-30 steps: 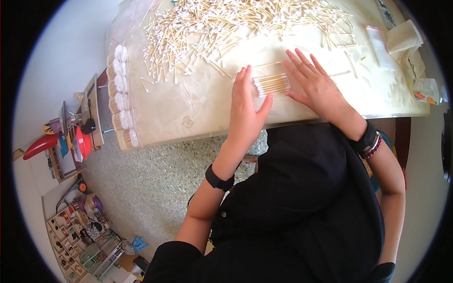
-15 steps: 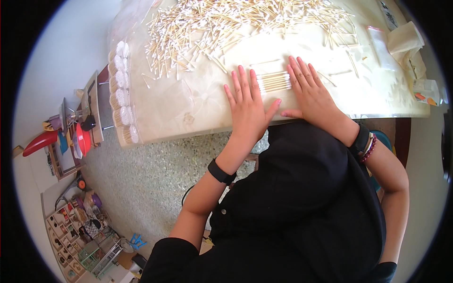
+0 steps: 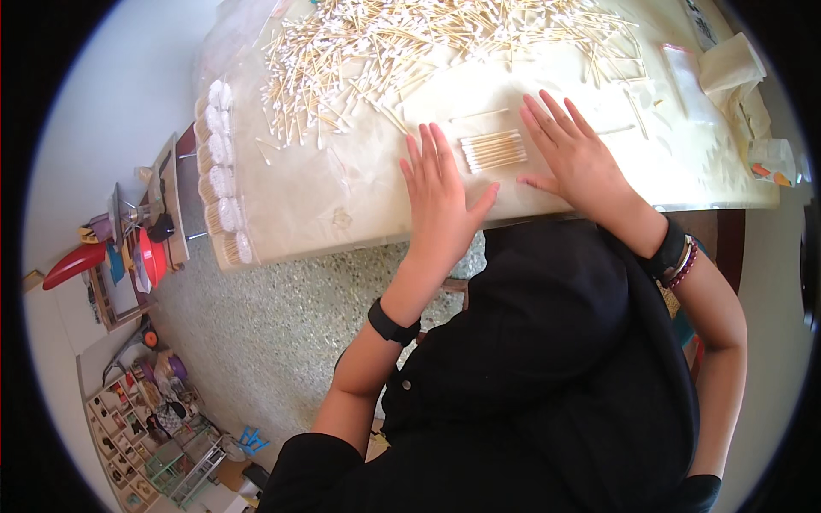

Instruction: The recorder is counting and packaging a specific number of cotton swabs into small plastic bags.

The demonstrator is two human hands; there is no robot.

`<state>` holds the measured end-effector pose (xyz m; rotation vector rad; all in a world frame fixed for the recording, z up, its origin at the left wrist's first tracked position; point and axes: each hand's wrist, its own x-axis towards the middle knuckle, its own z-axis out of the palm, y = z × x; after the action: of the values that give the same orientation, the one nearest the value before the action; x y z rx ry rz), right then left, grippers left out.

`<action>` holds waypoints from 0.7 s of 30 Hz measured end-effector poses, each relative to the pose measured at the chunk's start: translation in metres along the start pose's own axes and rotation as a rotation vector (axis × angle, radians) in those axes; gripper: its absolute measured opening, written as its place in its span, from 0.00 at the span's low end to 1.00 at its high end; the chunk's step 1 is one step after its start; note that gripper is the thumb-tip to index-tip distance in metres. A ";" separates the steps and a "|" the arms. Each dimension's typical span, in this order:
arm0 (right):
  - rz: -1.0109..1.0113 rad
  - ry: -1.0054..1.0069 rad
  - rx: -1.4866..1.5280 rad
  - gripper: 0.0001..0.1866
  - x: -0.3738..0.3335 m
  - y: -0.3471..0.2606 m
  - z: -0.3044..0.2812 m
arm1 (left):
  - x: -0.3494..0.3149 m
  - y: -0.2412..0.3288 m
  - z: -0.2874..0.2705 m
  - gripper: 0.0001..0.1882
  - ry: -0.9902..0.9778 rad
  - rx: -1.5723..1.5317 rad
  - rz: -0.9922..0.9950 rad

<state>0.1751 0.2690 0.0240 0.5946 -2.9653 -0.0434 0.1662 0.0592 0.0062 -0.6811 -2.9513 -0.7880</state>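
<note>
Two flat, open hands (image 3: 509, 171) flank bundled swabs (image 3: 493, 150) on the cluttered table (image 3: 342, 205).

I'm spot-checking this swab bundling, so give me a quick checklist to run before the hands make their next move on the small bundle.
1. Bundle lined up, swabs parallel: ok.
2. Bundle apart from the loose pile: ok.
3. Left hand flat beside the bundle, empty: ok.
4. Right hand flat on the other side, empty: ok.
5. Stray swabs near the bundle, one just above it: not ok.
6. Swab count in the bundle: cannot tell.
</note>
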 end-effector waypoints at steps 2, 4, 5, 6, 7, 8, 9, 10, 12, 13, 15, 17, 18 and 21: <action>-0.136 0.133 0.233 0.33 0.007 0.006 -0.004 | 0.004 -0.002 -0.006 0.47 0.042 -0.055 0.048; -0.184 0.155 0.312 0.29 0.011 0.003 0.000 | 0.010 -0.005 -0.009 0.41 0.015 -0.121 0.227; -0.232 0.176 0.389 0.26 0.014 0.001 0.002 | 0.012 -0.005 -0.009 0.41 0.015 -0.119 0.226; -0.233 0.177 0.389 0.26 0.015 0.000 0.002 | 0.014 -0.004 -0.009 0.36 0.043 -0.137 0.229; -0.248 0.155 0.420 0.24 0.016 -0.002 0.002 | 0.016 -0.004 -0.008 0.30 0.070 -0.157 0.232; -0.262 0.133 0.451 0.22 0.017 -0.003 0.002 | 0.018 -0.005 -0.008 0.30 0.069 -0.158 0.233; -0.261 0.133 0.451 0.22 0.018 -0.004 0.003 | 0.019 -0.007 -0.007 0.26 0.072 -0.122 0.270; -0.269 0.148 0.447 0.21 0.018 -0.005 0.005 | 0.020 -0.008 -0.006 0.21 0.073 -0.086 0.306; -0.277 0.161 0.444 0.19 0.018 -0.005 0.007 | 0.020 -0.008 -0.005 0.19 0.094 -0.076 0.314; -0.277 0.171 0.439 0.19 0.018 -0.005 0.007 | 0.020 -0.008 -0.004 0.17 0.119 -0.064 0.323; -0.276 0.179 0.434 0.18 0.018 -0.005 0.007 | 0.020 -0.007 -0.004 0.17 0.122 -0.065 0.328; -0.276 0.160 0.440 0.18 0.019 -0.004 0.008 | 0.020 -0.008 -0.003 0.18 0.125 -0.065 0.332; -0.275 0.159 0.441 0.18 0.019 -0.003 0.009 | 0.020 -0.008 -0.003 0.18 0.132 -0.073 0.333; -0.285 0.174 0.448 0.18 0.020 -0.003 0.010 | 0.020 -0.009 -0.002 0.16 0.147 -0.092 0.330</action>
<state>0.1569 0.2590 0.0159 1.0091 -2.7027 0.6261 0.1444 0.0590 0.0061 -1.0323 -2.5891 -0.9001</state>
